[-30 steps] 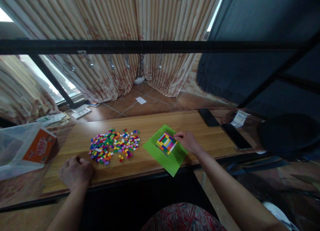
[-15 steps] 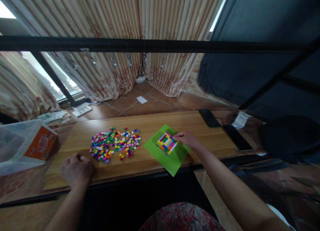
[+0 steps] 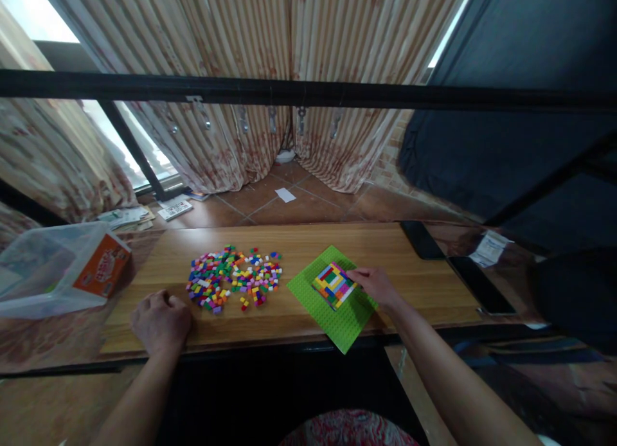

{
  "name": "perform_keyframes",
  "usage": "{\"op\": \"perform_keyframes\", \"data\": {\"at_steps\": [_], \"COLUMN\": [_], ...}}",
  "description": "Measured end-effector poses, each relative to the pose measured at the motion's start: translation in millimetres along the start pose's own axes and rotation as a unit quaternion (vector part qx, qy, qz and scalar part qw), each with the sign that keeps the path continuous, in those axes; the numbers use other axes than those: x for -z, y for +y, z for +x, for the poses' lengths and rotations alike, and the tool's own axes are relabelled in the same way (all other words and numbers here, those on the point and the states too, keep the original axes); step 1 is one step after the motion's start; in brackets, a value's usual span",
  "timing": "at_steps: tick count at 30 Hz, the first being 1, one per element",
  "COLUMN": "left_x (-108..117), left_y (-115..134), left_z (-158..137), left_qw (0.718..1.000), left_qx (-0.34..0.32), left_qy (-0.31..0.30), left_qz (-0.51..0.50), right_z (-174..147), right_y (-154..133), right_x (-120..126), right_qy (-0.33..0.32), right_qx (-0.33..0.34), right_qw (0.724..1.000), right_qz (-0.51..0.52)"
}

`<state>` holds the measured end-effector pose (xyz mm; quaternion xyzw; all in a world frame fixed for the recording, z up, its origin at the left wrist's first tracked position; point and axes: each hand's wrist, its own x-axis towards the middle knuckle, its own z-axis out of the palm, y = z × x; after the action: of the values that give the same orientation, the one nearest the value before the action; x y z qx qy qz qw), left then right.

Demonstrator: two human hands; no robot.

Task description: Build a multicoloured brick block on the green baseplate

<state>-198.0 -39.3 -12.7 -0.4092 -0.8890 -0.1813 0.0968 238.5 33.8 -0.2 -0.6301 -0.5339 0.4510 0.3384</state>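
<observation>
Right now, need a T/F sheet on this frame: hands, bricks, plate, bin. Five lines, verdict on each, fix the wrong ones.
1. The right hand is at the build on the plate. True.
2. The loose bricks are all one colour. False: the loose bricks are of many colours.
3. The left hand is on the plate. False: the left hand is on the table.
4. A corner of the plate sticks out past the table's near edge. True.
5. The bin is to the right of the plate. False: the bin is far to its left.
</observation>
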Motion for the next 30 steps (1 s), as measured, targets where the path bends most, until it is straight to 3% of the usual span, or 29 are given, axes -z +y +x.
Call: {"op": "perform_keyframes", "data": {"at_steps": [9, 15, 19, 21, 22, 26, 30], "left_x": [-8, -6, -5, -5, -6, -7, -7], "left_y": [-6, -2, -1, 0, 0, 0, -1], "left_z": [-1, -6, -8, -8, -9, -9, -9], "left_qw": [1.000, 1.000, 0.999, 0.999, 0.999, 0.999, 0.998], "left_qx": [0.007, 0.022, 0.028, 0.035, 0.039, 0.045, 0.049], "left_qy": [0.016, 0.018, 0.016, 0.012, 0.012, 0.015, 0.016], "left_qz": [0.009, -0.001, -0.013, -0.018, -0.020, -0.020, -0.028], "right_z": [-2, 1, -13, -27, -34, -57, -59], "right_y": [0, 4, -15, -29, -36, -53, -57], "right_x": [0, 6, 4, -8, -18, -76, -132], "right_qy": [0.022, -0.008, 0.077, 0.109, 0.089, -0.079, -0.152], "right_qx": [0.011, -0.005, 0.066, 0.118, 0.147, 0.235, 0.266], "right_qw": [0.999, 0.998, 0.985, 0.977, 0.979, 0.962, 0.933], "right_qz": [-0.039, -0.060, -0.141, -0.140, -0.114, -0.117, -0.190]}}
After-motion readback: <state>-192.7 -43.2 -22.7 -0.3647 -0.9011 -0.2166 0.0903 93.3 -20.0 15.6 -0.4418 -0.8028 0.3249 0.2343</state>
